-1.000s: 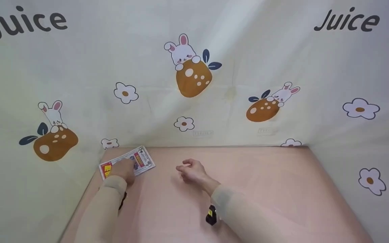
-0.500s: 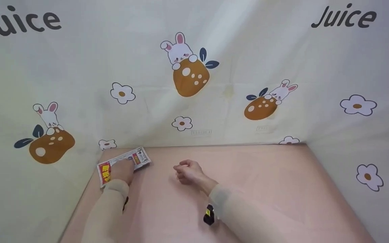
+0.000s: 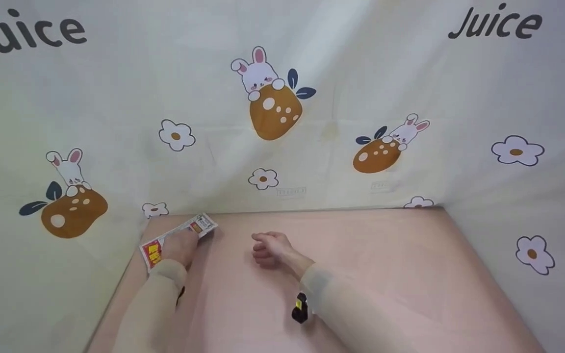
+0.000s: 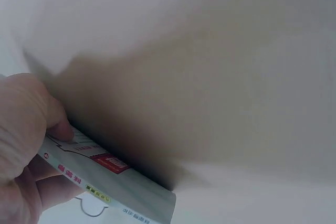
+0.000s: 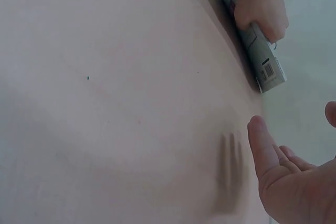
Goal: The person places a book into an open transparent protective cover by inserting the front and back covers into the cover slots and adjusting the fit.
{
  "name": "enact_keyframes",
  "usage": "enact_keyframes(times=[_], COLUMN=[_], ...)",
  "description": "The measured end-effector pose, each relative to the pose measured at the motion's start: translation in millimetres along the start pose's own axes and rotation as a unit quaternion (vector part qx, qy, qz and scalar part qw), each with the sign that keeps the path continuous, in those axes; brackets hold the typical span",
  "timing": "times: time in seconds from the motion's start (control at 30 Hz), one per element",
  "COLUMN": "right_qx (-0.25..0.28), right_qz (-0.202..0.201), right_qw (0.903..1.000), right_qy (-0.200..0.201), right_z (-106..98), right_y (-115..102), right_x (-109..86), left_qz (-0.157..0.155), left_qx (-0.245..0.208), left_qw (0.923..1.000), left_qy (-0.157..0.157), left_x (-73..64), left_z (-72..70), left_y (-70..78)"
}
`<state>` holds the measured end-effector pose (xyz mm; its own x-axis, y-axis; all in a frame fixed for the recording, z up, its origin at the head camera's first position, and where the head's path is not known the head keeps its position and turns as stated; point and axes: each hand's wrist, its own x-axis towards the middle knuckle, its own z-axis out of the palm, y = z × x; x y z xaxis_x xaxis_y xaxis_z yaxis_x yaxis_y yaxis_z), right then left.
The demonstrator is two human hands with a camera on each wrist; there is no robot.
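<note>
At the table's back left, my left hand (image 3: 180, 246) grips a flat white printed box (image 3: 203, 225) with red and yellow print. The box is tilted, its far side raised. In the left wrist view, the thumb and fingers pinch the box (image 4: 142, 190) across its narrow lettered side. A barcode shows on the box (image 5: 262, 59) in the right wrist view, under the left hand (image 5: 262, 6). My right hand (image 3: 273, 249) hovers over the middle of the table, fingers loosely bent, holding nothing. Its fingers show in the right wrist view, apart from the box.
The pink tabletop (image 3: 371, 274) meets a pale cloth wall (image 3: 321, 157) printed with rabbits, fruit and flowers at the back and both sides. The box lies close to the back left corner. A black wrist device (image 3: 300, 308) sits on the right forearm.
The box has tipped from lying nearly flat to a steeper tilt in my left hand. My right hand's fingers have curled in slightly. The head view has shifted a little.
</note>
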<state>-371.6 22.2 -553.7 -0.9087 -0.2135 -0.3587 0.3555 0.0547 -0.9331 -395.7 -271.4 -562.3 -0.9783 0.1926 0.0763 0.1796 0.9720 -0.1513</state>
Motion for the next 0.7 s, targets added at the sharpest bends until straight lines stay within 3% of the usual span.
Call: enact_keyframes(times=[0.4, 0.53, 0.7], right_qx=[0.004, 0.010, 0.006], right_qz=[0.007, 0.010, 0.016], right_qw=[0.9998, 0.9997, 0.9994], right_qy=[-0.018, -0.022, -0.030], right_z=[-4, -3, -3], right_y=[-4, -5, -7], right_x=[-4.9, -4.2, -1.8], left_qz=[0.002, 0.019, 0.033], left_qx=[0.043, 0.082, 0.094], left_qw=[0.9975, 0.9926, 0.9855], left_qy=[0.056, 0.087, 0.137], left_x=[-8.6, -11.5, -15.7], left_z=[-29.8, -36.6, -42.5], left_y=[2.8, 7.8, 16.6])
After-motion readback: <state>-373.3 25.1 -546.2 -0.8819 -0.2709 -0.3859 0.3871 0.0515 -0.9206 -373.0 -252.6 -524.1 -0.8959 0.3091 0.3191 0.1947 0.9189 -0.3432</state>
